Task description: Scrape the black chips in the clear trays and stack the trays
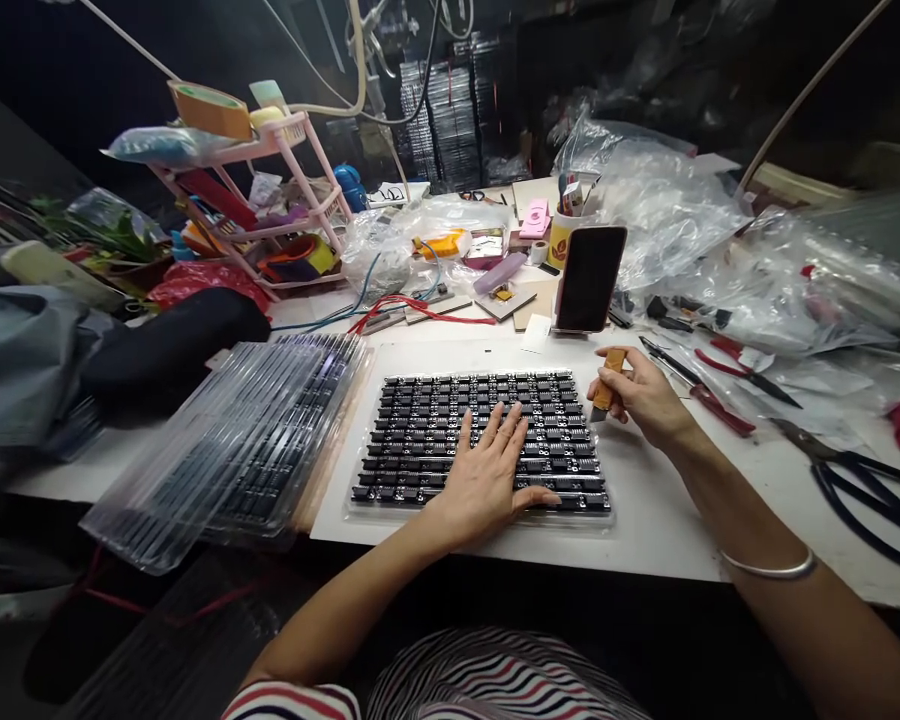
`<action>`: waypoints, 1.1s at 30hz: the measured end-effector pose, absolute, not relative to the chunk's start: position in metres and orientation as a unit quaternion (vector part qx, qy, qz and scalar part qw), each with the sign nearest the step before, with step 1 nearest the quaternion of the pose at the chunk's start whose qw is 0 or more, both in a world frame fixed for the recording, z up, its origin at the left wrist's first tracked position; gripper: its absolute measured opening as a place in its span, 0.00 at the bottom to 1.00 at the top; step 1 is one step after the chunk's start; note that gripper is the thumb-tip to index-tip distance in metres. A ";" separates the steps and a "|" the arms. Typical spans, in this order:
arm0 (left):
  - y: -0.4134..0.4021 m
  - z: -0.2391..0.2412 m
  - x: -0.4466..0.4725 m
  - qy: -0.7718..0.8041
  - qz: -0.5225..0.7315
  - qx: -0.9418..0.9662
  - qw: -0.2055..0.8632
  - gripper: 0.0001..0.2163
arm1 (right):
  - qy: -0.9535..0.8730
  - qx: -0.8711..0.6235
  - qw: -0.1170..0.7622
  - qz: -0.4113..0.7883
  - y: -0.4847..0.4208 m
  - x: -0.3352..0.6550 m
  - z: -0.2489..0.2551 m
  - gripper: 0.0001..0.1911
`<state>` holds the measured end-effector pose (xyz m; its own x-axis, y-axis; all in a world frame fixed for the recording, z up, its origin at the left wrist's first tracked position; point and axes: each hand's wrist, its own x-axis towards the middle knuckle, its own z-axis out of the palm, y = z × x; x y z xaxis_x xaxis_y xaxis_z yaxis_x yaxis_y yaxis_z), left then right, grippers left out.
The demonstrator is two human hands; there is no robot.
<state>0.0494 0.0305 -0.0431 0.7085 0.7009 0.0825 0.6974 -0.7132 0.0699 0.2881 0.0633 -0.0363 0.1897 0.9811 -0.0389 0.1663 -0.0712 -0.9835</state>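
My left hand (487,470) lies flat, fingers spread, on rows of small black circuit boards (412,435). The boards fill a clear plastic tray (358,508) on a white sheet. Just beyond the tray's right edge, my right hand (637,390) is closed around a small knife (609,382). Its handle looks wrapped in orange-brown tape, and a short grey blade points down toward the tray's right side. My left palm hides some of the boards in the middle and front rows.
Stacked clear trays (217,450) with dark parts stand left. Behind the tray are a propped phone (589,280) and red wires (412,312). Pliers (750,372), another red-handled tool (705,390) and large scissors (862,480) lie right. A pink rack (319,210) stands back left.
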 end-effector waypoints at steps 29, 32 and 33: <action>-0.003 -0.038 -0.027 0.413 0.074 0.907 -0.017 0.37 | -0.716 -0.660 0.164 0.159 0.002 0.265 -0.023 0.30; 0.001 -0.044 -0.058 0.480 0.095 0.871 -0.037 0.37 | -0.597 -0.699 0.345 0.190 -0.013 0.269 -0.025 0.26; 0.001 -0.046 -0.069 0.501 0.101 0.858 -0.041 0.38 | -0.546 -0.706 0.404 0.198 -0.017 0.269 -0.026 0.24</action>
<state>-0.0685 0.0015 -0.0461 0.4772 0.8525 0.2134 0.8689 -0.4941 0.0309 0.2695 -0.0175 -0.0260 0.3248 0.9317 0.1628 0.6120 -0.0759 -0.7872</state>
